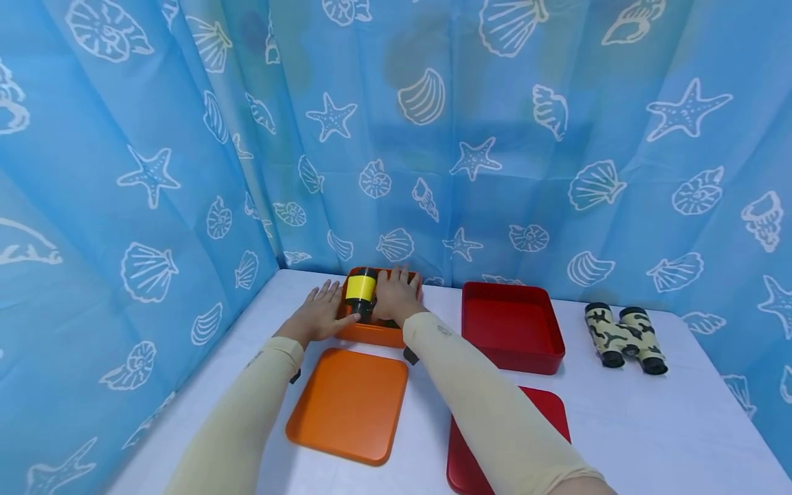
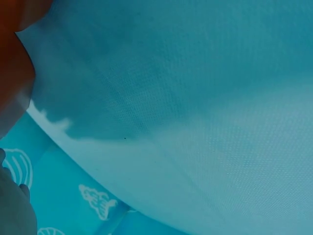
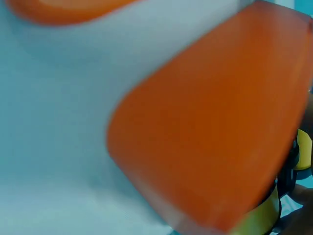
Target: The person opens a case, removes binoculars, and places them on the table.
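Yellow-and-black binoculars (image 1: pixel 361 287) sit in an orange box (image 1: pixel 371 335) at the back of the table. My left hand (image 1: pixel 317 315) lies along the box's left side with fingers outstretched, its thumb reaching over the near rim to the binoculars. Over the right part of the binoculars, my right hand (image 1: pixel 396 297) presses down with spread fingers pointing to the far rim, hiding that barrel. In the right wrist view the box's orange wall (image 3: pixel 205 122) covers most of the binoculars (image 3: pixel 264 213). The left wrist view shows mostly tablecloth.
An orange lid (image 1: pixel 349 405) lies in front of the orange box. To the right stands a red box (image 1: pixel 510 330), with a red lid (image 1: pixel 547 409) partly under my right forearm. Camouflage binoculars (image 1: pixel 626 338) lie farther right. A blue shell-patterned curtain (image 1: pixel 433 158) hangs behind.
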